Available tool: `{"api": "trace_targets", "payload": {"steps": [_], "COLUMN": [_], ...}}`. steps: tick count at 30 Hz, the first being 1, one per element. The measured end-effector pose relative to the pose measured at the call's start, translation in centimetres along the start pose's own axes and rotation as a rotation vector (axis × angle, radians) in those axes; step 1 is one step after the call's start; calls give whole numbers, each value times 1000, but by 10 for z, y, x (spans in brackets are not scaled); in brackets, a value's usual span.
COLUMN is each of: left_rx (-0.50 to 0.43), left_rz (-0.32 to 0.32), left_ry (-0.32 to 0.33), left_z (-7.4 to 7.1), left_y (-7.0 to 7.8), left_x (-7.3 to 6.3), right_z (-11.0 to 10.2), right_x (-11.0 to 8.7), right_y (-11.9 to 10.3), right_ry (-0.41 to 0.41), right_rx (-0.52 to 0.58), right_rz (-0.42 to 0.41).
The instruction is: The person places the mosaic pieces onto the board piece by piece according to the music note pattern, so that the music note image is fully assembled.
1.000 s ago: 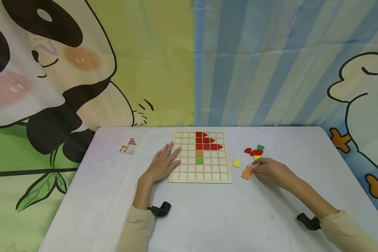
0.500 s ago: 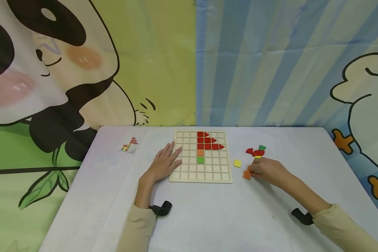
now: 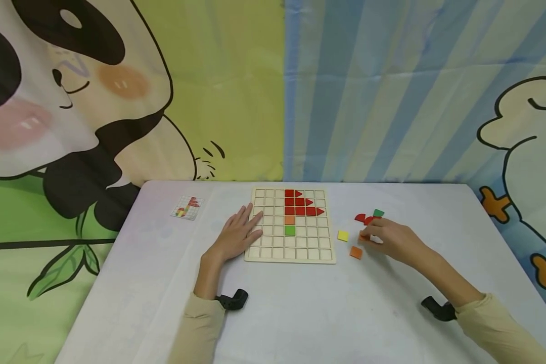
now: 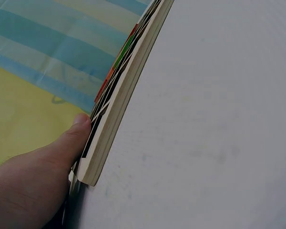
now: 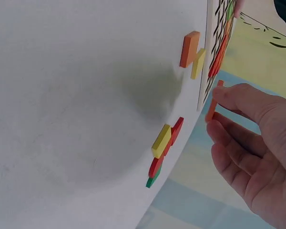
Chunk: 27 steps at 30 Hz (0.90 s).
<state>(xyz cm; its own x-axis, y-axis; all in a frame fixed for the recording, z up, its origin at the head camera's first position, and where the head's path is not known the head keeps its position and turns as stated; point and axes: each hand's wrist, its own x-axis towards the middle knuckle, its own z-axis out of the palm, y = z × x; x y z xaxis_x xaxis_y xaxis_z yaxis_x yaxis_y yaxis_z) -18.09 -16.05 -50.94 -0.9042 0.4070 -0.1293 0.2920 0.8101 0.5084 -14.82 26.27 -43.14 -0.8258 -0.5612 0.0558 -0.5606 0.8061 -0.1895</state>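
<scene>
My left hand [image 3: 233, 235] lies with its fingers spread on the left edge of a wooden grid board [image 3: 268, 255]; its thumb [image 4: 78, 131] touches the rim in the left wrist view. Several red tiles [image 3: 299, 212], an orange tile [image 3: 289, 220] and a green tile [image 3: 289, 230] are set in the grid. Between thumb and fingertips my right hand [image 3: 398, 242] pinches an orange square tile [image 5: 213, 102], raised off the table right of the board. Another orange square [image 3: 356, 253] and a yellow square [image 3: 343, 236] lie close to that hand.
Past the right hand are red pieces [image 3: 360, 217], a green piece [image 3: 378, 213] and a yellow tile [image 5: 161, 140], partly hidden in the head view. A small pattern card [image 3: 188, 208] lies left of the board. A printed cloth [image 3: 236, 101] hangs behind the table.
My right hand has picked up one of the two orange squares that lay together and lifted it slightly. The other orange square stays on the table. The left hand keeps its place.
</scene>
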Motion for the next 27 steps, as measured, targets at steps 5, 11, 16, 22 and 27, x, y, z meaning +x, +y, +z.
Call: {"api": "trace_targets", "payload": {"steps": [5,11,16,22,27], "left_rx": [-8,-5,-5,-10,-8], "left_rz": [5,3,4,10,-1], "left_ry": [1,6,11,11,15], "left_z": [1,2,2,2,0], "left_y": [-2,-2,-1,2,1], "left_x": [1,1,1,0,-1], "right_z": [2,12,24,33,42], "right_x": [3,20,44,68,88], "right_y": [-9,-31,-56,-83,-100], "right_ry": [61,38,79,45,5], "right_rx": [47,97,136,160,112], "right_rz": [-58,-111,-240,-303,-343]}}
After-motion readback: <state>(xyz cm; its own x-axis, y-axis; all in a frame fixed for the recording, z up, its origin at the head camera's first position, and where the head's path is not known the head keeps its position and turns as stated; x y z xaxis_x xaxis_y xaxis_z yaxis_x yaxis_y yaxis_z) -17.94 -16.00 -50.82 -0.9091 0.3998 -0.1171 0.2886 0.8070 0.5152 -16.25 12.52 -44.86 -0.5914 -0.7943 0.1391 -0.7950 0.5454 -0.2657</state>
